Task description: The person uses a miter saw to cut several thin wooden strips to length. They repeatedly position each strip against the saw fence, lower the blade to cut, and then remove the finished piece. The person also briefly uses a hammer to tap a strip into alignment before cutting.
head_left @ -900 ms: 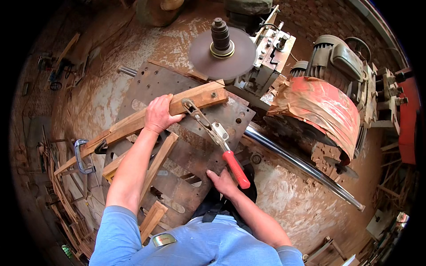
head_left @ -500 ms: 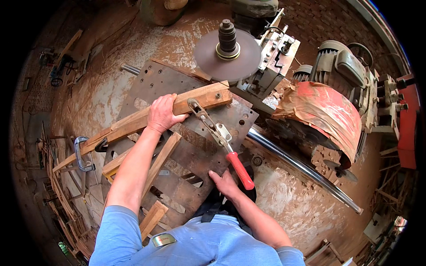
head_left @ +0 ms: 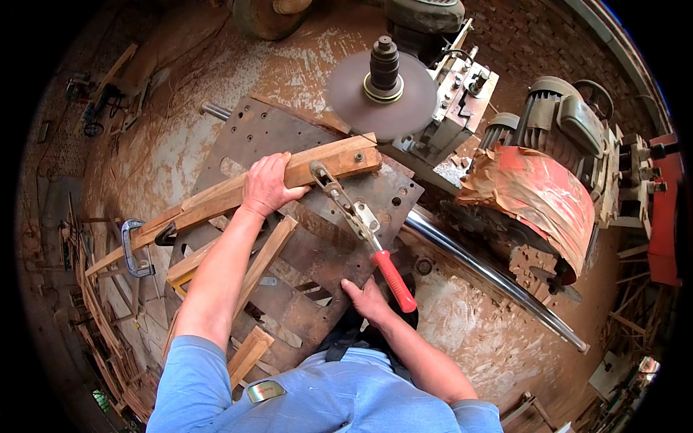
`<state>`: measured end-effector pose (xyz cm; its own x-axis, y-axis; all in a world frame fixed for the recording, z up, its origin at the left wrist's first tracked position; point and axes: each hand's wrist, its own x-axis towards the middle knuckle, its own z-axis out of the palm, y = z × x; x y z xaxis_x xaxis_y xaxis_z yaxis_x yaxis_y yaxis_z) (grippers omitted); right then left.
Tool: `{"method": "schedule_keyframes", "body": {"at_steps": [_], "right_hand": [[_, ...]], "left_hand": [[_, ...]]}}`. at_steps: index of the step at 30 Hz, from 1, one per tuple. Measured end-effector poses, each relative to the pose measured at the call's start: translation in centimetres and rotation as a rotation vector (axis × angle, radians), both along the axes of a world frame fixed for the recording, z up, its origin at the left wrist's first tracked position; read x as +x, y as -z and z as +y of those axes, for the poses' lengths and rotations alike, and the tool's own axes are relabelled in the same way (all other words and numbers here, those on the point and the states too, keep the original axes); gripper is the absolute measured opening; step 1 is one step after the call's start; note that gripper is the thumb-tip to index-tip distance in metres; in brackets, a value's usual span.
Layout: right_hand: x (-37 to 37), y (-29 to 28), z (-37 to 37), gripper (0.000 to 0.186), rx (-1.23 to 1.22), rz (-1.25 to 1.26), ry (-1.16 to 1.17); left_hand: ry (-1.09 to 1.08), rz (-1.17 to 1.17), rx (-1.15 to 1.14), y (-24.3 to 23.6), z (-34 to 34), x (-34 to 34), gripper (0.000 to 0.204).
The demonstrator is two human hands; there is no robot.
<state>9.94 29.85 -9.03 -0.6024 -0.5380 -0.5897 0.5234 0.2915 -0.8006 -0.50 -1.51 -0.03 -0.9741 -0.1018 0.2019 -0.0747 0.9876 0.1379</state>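
Note:
My left hand is closed over a long wooden strip, fingers over its far side and thumb toward me. The strip lies aslant on a holed metal plate, its right end near a round blade on an upright spindle. A toggle clamp with a red handle reaches from the strip toward me; neither hand touches it. My right hand grips the plate's near right edge, thumb on top and the other fingers partly hidden below. Shorter wood pieces lie on the plate, beside my left forearm.
A metal C-clamp sits by the strip's left end. A shiny steel rod runs beneath the plate to the lower right. At right stands a motor above a red blade guard with torn brown covering. Sawdust covers the floor.
The view has shifted slightly; the round blade and the motor appear a little farther right and lower. Both hands keep their holds on the strip and the plate.

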Motion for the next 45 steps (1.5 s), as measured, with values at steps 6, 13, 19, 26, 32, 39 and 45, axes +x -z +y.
{"method": "schedule_keyframes", "body": {"at_steps": [6,13,19,26,32,39,45], "right_hand": [[0.2,1.2,-2.1,0.071,-0.065,0.062,0.045],[0.0,2.3,-5.8,0.070,-0.012,0.006,0.023],[-0.3,2.9,-10.5,0.069,-0.005,-0.002,0.061],[-1.4,1.6,-14.9,0.065,0.006,-0.027,0.038],[-1.8,1.4,-16.4,0.063,0.001,0.028,0.028],[-3.0,-1.6,-17.0,0.064,-0.081,-0.092,0.010],[-3.1,-1.7,-17.6,0.064,-0.172,-0.122,0.106]], "left_hand": [[-0.005,-0.013,0.018,-0.1,-1.9,-0.4,0.076],[-0.016,-0.024,0.016,-0.3,-5.6,-0.9,0.076],[-0.004,-0.054,0.051,-0.7,-9.9,-1.4,0.073],[-0.221,-0.503,0.114,-3.9,-19.7,-1.6,0.053],[-0.302,-0.610,0.513,-2.7,-26.0,-0.2,0.045],[-0.190,-0.385,0.108,-9.6,-25.8,0.7,0.043],[-0.333,-0.106,-0.040,-14.1,-24.7,12.4,0.047]]}}
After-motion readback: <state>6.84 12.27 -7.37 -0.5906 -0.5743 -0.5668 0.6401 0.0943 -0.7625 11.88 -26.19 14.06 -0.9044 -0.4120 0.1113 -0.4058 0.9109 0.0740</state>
